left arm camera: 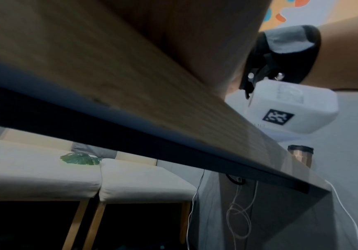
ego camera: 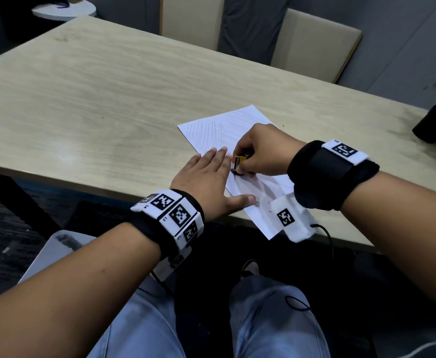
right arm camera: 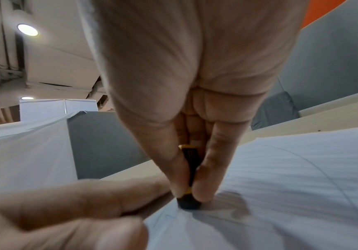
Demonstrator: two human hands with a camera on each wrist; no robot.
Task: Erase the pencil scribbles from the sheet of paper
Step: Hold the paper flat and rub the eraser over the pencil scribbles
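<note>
A white sheet of paper (ego camera: 227, 127) with faint pencil lines lies near the table's front edge, one corner hanging over it. My left hand (ego camera: 206, 177) lies flat with fingers straight, pressing on the sheet's left side. My right hand (ego camera: 258, 153) pinches a black eraser in a yellow sleeve (ego camera: 239, 162) upright, its dark tip on the paper beside my left fingertips. In the right wrist view the eraser (right arm camera: 189, 201) stands between thumb and finger on the paper (right arm camera: 291, 186), with the left hand's fingers (right arm camera: 77, 203) at the lower left. The left wrist view shows only the table edge (left arm camera: 131, 101).
The light wooden table (ego camera: 95, 94) stretches far to the left and back. Dark plant pots (ego camera: 434, 125) stand at the right edge. Cushioned chairs (ego camera: 315, 42) line the far side. A white stool top (ego camera: 64, 10) is at the back left.
</note>
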